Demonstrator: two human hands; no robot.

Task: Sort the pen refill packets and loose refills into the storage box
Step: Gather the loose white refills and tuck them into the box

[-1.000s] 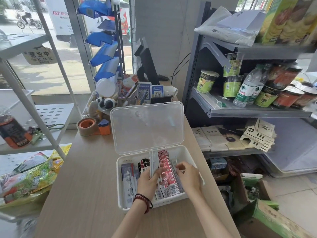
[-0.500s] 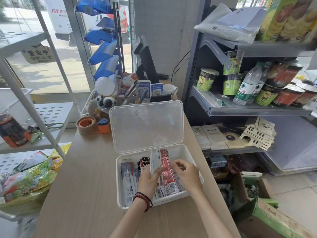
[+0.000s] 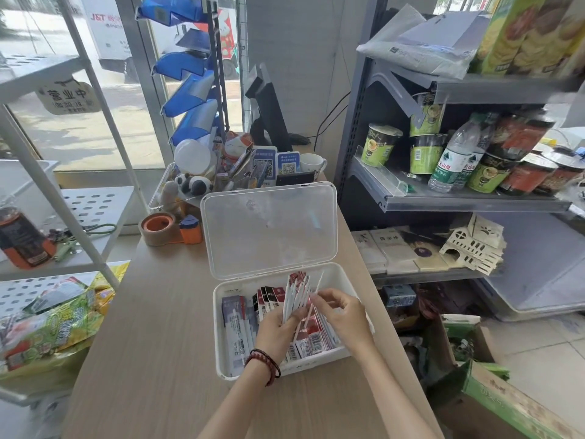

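The fan of thin white refill packets (image 3: 296,294) stands upright over the middle of the translucent white plastic storage box (image 3: 221,350). The left hand (image 3: 277,331) holds it there, its grip curled round the packets' lower ends. The right hand (image 3: 343,315), above the box's right half, has a narrow grip, pinching a single white packet (image 3: 319,280) that leans out from the fan's right edge. Under both hands, red-and-white packets (image 3: 313,339) lie flat in the box. Black-and-red packets (image 3: 269,296) stand in a row left of the fan, and pale lilac packets (image 3: 235,324) lie along the box's left wall. A red bead bracelet (image 3: 264,364) circles the left wrist at the box's near rim. The clear hinged lid (image 3: 269,229) stands open at the box's far side. The box sits on a light wood-grain bench (image 3: 152,327). Beyond its far left corner are a brown tape roll (image 3: 156,228) and an orange dispenser (image 3: 191,231), side by side.
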